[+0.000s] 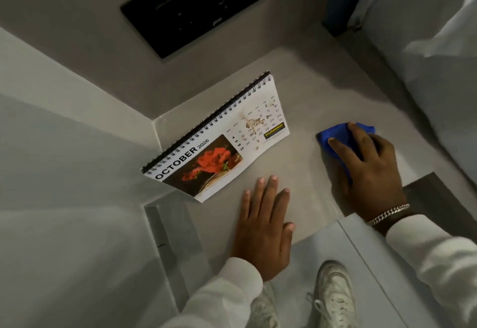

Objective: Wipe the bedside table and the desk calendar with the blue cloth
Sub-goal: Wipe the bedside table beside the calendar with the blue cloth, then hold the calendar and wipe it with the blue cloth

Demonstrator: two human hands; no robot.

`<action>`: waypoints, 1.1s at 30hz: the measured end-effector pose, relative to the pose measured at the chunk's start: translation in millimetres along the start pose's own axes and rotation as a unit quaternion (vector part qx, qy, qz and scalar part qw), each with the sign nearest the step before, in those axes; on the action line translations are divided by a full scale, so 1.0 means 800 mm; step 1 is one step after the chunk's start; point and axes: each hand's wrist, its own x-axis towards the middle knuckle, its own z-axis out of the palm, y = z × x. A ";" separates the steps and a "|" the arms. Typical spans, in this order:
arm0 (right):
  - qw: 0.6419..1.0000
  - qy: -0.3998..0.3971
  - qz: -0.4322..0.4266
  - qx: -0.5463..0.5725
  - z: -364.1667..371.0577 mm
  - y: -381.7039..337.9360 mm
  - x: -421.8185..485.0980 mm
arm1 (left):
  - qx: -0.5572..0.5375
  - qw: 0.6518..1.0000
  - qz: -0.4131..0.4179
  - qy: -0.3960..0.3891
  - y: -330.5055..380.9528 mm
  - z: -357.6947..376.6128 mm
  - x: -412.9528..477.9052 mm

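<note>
The grey bedside table (pixel 309 87) fills the middle of the view. On its left part stands a spiral-bound desk calendar (pixel 219 141), showing October 2026 with a red rose picture and brownish smears on the date grid. My right hand (pixel 366 167) presses the crumpled blue cloth (pixel 335 136) flat on the tabletop, right of the calendar; only the cloth's far and left edges show past my fingers. My left hand (pixel 265 224) lies flat and spread on the table's front edge, just below the calendar, holding nothing.
A black switch panel (pixel 198 7) sits on the wall behind the table. A bed with pale bedding (pixel 426 43) borders the table on the right. White walls close in on the left. My white shoes (pixel 333 294) stand on the floor below the table's front.
</note>
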 end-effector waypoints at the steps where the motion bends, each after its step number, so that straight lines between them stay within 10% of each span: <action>1: 1.000 0.004 0.008 0.006 -0.001 -0.005 -0.001 | -0.030 0.999 0.012 -0.004 -0.005 -0.005 -0.003; 12: 0.962 0.002 0.056 0.269 -0.017 -0.098 -0.024 | 0.036 0.984 0.127 0.119 -0.079 -0.206 0.007; 24: 0.819 0.142 0.264 0.489 0.021 -0.208 0.030 | 0.063 0.976 0.206 -0.038 -0.145 -0.227 0.083; 33: 0.856 0.142 0.176 0.464 0.065 -0.274 -0.016 | 0.010 0.974 0.222 -0.041 -0.143 -0.235 0.087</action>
